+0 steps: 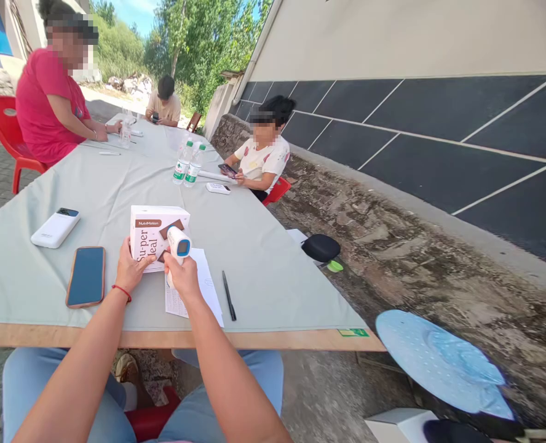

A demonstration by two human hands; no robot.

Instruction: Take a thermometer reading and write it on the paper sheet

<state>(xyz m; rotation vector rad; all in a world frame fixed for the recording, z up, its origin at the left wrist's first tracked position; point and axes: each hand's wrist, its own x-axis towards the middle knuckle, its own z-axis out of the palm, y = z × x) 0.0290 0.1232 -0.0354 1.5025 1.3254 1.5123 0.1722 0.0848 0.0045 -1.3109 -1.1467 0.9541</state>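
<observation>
We grip a white handheld thermometer (179,245) in our right hand (184,277), fingers wrapped round its handle, its head just in front of a white box (155,234). Our left hand (130,269) clasps that box at its near left corner, holding it upright on the grey-green tablecloth (264,258). A printed sheet (203,289) lies under the right hand, a black pen (229,296) just beside it, a phone (85,276) and a white power bank (55,227) to the left.

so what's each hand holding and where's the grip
The right hand grips a white handheld thermometer by its handle, head pointing at the box. The left hand holds the white box by its lower left edge.
</observation>
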